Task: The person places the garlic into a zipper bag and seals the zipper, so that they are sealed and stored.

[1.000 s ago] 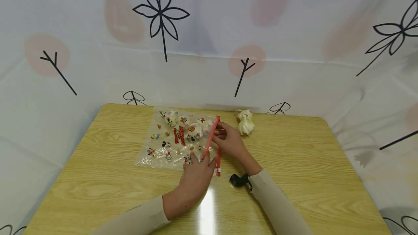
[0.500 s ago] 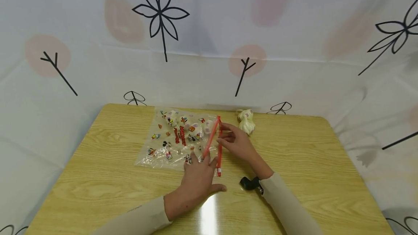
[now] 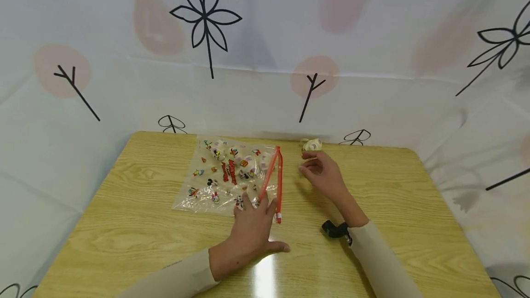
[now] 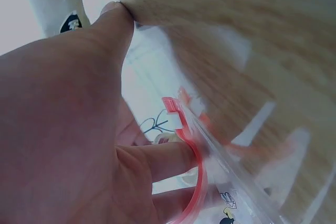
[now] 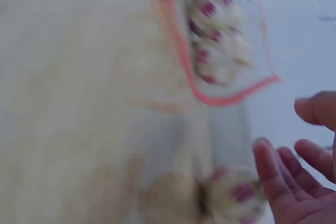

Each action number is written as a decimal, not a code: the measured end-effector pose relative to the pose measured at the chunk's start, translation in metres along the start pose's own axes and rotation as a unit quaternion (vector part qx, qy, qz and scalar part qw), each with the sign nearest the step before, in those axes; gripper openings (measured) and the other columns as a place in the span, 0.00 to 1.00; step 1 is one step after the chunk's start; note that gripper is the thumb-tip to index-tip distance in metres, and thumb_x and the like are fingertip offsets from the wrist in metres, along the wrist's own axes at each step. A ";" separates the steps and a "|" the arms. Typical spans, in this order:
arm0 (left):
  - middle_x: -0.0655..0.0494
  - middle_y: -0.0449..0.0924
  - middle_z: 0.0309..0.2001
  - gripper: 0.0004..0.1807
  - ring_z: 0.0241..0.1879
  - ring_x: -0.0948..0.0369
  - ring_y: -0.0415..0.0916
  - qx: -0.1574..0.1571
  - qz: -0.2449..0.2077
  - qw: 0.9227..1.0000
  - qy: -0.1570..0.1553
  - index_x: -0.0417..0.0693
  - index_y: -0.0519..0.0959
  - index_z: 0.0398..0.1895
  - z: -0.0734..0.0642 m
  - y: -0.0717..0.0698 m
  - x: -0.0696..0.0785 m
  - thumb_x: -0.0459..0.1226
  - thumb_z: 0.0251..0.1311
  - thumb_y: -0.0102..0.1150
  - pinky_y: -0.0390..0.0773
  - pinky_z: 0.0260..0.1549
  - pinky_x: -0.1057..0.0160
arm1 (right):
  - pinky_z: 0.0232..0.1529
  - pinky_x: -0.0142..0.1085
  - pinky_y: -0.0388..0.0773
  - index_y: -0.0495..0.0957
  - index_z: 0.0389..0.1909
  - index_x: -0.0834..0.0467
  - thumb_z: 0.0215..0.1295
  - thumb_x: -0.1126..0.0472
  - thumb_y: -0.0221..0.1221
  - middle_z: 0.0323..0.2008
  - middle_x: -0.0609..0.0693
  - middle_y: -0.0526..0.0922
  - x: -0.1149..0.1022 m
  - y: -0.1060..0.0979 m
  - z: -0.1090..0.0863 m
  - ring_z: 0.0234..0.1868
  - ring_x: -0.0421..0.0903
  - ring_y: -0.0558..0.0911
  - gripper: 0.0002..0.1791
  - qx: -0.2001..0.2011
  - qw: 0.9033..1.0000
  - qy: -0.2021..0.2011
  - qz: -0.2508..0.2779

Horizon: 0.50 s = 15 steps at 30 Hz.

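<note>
A clear zip bag (image 3: 207,197) printed with cartoon characters lies flat, its red-edged mouth (image 3: 279,183) parted towards the right. Inside it show several cream garlic bulbs (image 5: 215,40) with purple patches. My left hand (image 3: 251,231) rests over the bag's near corner, fingers spread and thumb out to the side. In the left wrist view, fingers (image 4: 168,161) reach past the red strip. To the right of the mouth my right hand (image 3: 327,174) hovers with loosely bent fingers, holding nothing. Just beyond it sits a garlic bulb (image 3: 312,145); another bulb (image 5: 170,198) beside it is hidden from the head view.
The wooden table (image 3: 136,243) ends at the back against a white printed cloth (image 3: 256,95), which also hangs at both sides. A black wrist camera (image 3: 334,230) sticks out from the right sleeve (image 3: 381,261).
My right hand has let go of the bag's red mouth and moved right towards the garlic bulbs, covering one. My left hand stays on the bag, its thumb now stretched out.
</note>
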<state>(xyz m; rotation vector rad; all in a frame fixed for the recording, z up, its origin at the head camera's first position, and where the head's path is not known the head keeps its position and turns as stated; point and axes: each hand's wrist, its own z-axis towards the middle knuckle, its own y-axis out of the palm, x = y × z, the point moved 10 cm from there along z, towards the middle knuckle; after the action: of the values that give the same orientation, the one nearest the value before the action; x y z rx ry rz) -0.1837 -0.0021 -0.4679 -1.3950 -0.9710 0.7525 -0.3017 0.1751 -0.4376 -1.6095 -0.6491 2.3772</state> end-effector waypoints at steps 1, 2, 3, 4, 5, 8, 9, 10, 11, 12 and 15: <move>0.43 0.63 0.79 0.67 0.70 0.19 0.61 0.001 0.001 1.000 0.001 0.53 0.64 0.83 0.000 0.000 0.000 0.83 0.44 0.59 0.82 0.49 0.29 | 0.50 0.24 0.81 0.76 0.64 0.70 0.72 0.71 0.65 0.58 0.69 0.80 -0.001 -0.010 0.001 0.51 0.54 0.86 0.22 0.021 1.000 -0.006 -0.001; 0.43 0.63 0.79 0.67 0.70 0.19 0.61 0.003 0.001 1.000 0.001 0.53 0.64 0.83 0.000 0.000 0.001 0.83 0.44 0.59 0.82 0.49 0.29 | 0.49 0.23 0.80 0.76 0.62 0.70 0.72 0.71 0.65 0.57 0.69 0.81 -0.002 -0.019 0.001 0.50 0.53 0.85 0.20 0.042 0.999 -0.014 -0.006; 0.43 0.64 0.79 0.67 0.70 0.19 0.61 0.005 0.001 1.000 0.001 0.53 0.65 0.82 0.000 0.000 0.001 0.83 0.44 0.59 0.82 0.49 0.29 | 0.48 0.22 0.80 0.77 0.61 0.71 0.72 0.71 0.65 0.56 0.68 0.81 -0.003 -0.028 0.001 0.49 0.52 0.85 0.19 0.062 0.998 -0.022 -0.012; 0.43 0.64 0.79 0.67 0.70 0.19 0.61 0.006 0.001 1.000 0.001 0.53 0.64 0.83 0.000 -0.001 0.001 0.83 0.44 0.59 0.82 0.49 0.29 | 0.48 0.22 0.79 0.77 0.59 0.72 0.71 0.71 0.65 0.55 0.67 0.82 -0.003 -0.036 0.001 0.48 0.51 0.84 0.18 0.080 0.996 -0.026 -0.019; 0.43 0.64 0.79 0.67 0.69 0.19 0.61 0.007 0.000 1.000 0.002 0.53 0.64 0.83 0.000 -0.001 0.001 0.83 0.44 0.59 0.82 0.49 0.29 | 0.48 0.23 0.80 0.78 0.58 0.71 0.71 0.71 0.65 0.54 0.66 0.82 -0.003 -0.044 0.001 0.47 0.51 0.84 0.17 0.098 0.994 -0.028 -0.028; 0.43 0.63 0.80 0.67 0.69 0.19 0.61 0.007 -0.007 1.000 0.002 0.53 0.64 0.83 -0.001 0.001 0.000 0.83 0.45 0.59 0.81 0.49 0.29 | 0.50 0.34 0.81 0.79 0.58 0.70 0.70 0.70 0.66 0.53 0.63 0.82 0.004 -0.061 0.000 0.49 0.54 0.82 0.17 0.141 0.988 -0.016 -0.065; 0.43 0.63 0.80 0.67 0.69 0.19 0.61 0.005 -0.010 1.000 0.002 0.52 0.64 0.83 -0.001 0.001 0.000 0.82 0.45 0.59 0.81 0.50 0.28 | 0.51 0.39 0.80 0.80 0.58 0.69 0.70 0.69 0.67 0.54 0.63 0.82 0.007 -0.064 -0.001 0.51 0.56 0.82 0.18 0.145 0.987 -0.006 -0.075; 0.43 0.63 0.80 0.66 0.69 0.19 0.60 0.004 -0.013 1.000 0.002 0.52 0.64 0.83 -0.001 0.002 0.000 0.82 0.46 0.59 0.81 0.50 0.28 | 0.52 0.44 0.80 0.80 0.59 0.69 0.70 0.68 0.67 0.55 0.63 0.81 0.011 -0.065 0.000 0.53 0.58 0.80 0.19 0.142 0.986 0.004 -0.088; 0.43 0.63 0.80 0.66 0.70 0.18 0.60 0.002 -0.014 1.000 0.001 0.52 0.64 0.83 -0.002 0.003 0.000 0.82 0.46 0.59 0.81 0.50 0.28 | 0.53 0.49 0.79 0.79 0.61 0.68 0.69 0.67 0.68 0.56 0.63 0.79 0.015 -0.063 0.000 0.55 0.60 0.79 0.21 0.133 0.986 0.014 -0.098; 0.43 0.63 0.80 0.66 0.70 0.18 0.60 0.002 -0.014 1.000 0.001 0.52 0.64 0.83 -0.002 0.003 0.000 0.82 0.46 0.59 0.81 0.50 0.28 | 0.54 0.53 0.78 0.79 0.63 0.67 0.68 0.66 0.70 0.57 0.64 0.78 0.018 -0.061 0.001 0.57 0.62 0.78 0.24 0.121 0.986 0.022 -0.109; 0.43 0.63 0.80 0.66 0.70 0.18 0.60 0.003 -0.015 1.000 0.000 0.52 0.64 0.83 -0.001 0.004 0.000 0.82 0.46 0.60 0.80 0.51 0.28 | 0.57 0.59 0.76 0.76 0.67 0.66 0.67 0.61 0.72 0.61 0.64 0.74 0.026 -0.049 0.003 0.61 0.65 0.75 0.31 0.075 0.986 0.042 -0.144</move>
<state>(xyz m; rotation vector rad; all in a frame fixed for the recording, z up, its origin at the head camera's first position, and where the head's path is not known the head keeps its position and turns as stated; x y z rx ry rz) -0.1818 -0.0024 -0.4714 -1.3728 -0.9879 0.7321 -0.3184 0.2284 -0.4356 -1.4354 -0.6232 2.0864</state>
